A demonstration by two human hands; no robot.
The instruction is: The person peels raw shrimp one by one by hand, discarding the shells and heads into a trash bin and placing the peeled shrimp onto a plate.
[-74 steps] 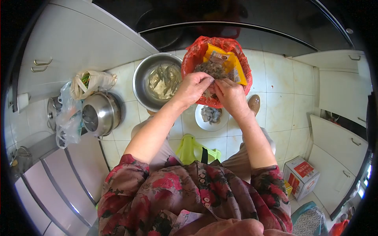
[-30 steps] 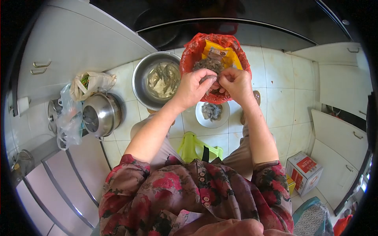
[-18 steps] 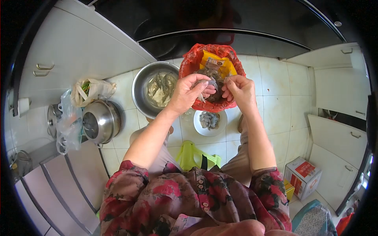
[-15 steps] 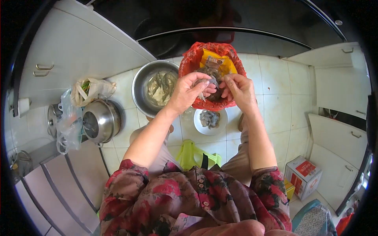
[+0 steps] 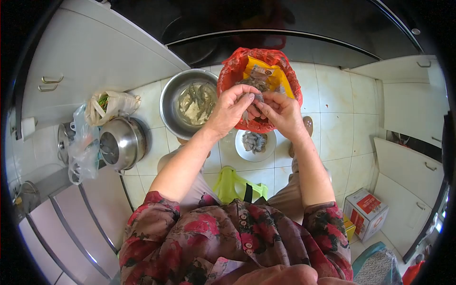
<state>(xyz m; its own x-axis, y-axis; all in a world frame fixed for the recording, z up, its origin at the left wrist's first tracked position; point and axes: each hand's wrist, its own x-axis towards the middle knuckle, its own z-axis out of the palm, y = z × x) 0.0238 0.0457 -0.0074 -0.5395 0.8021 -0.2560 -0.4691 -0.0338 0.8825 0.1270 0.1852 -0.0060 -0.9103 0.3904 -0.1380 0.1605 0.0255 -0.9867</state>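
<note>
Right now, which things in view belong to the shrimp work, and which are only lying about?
Part of the work:
shrimp between left hand and right hand
metal basin with more shrimp
red bag holding scraps
white bowl of peeled-looking shrimp

Seemingly just lying about:
cooking pot
clear plastic bag
cloth bag with greens
cardboard box
</note>
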